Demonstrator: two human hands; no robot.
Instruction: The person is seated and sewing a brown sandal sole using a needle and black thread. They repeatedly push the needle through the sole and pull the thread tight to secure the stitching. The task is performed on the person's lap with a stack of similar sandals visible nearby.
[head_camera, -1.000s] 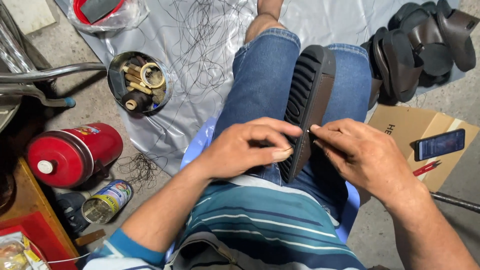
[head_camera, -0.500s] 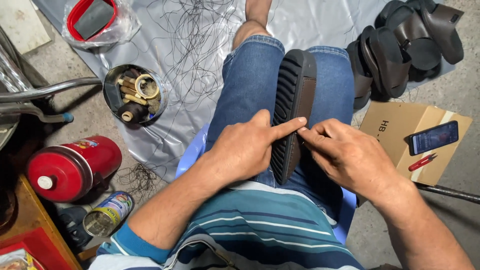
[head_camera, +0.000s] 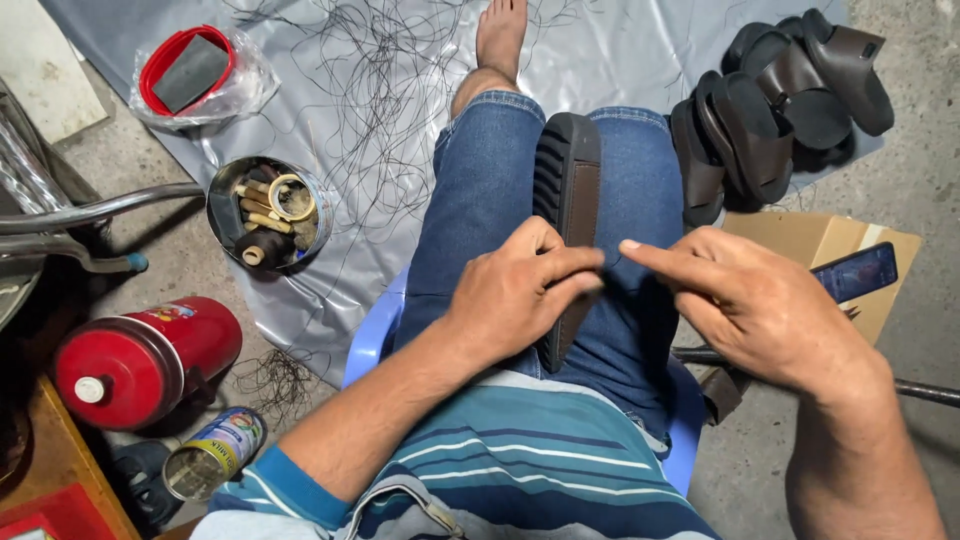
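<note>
A grey plastic sheet (head_camera: 640, 60) covered the floor, strewn with loose dark threads (head_camera: 380, 110), with a pile of dark sandals (head_camera: 780, 110) at its right edge, a red cylinder (head_camera: 140, 360) lying at the left and a round tin of spools (head_camera: 268, 212) beside the person's leg. A dark shoe sole (head_camera: 566, 200) stood on edge along the lap, between the jeans-clad thighs. The left hand (head_camera: 520, 295) was closed on the sole's near end, fingers pinched at its edge; the right hand (head_camera: 760, 305) lay just beside it, forefinger and thumb extended, apparently pinching a thin thread, though I could not tell for certain.
</note>
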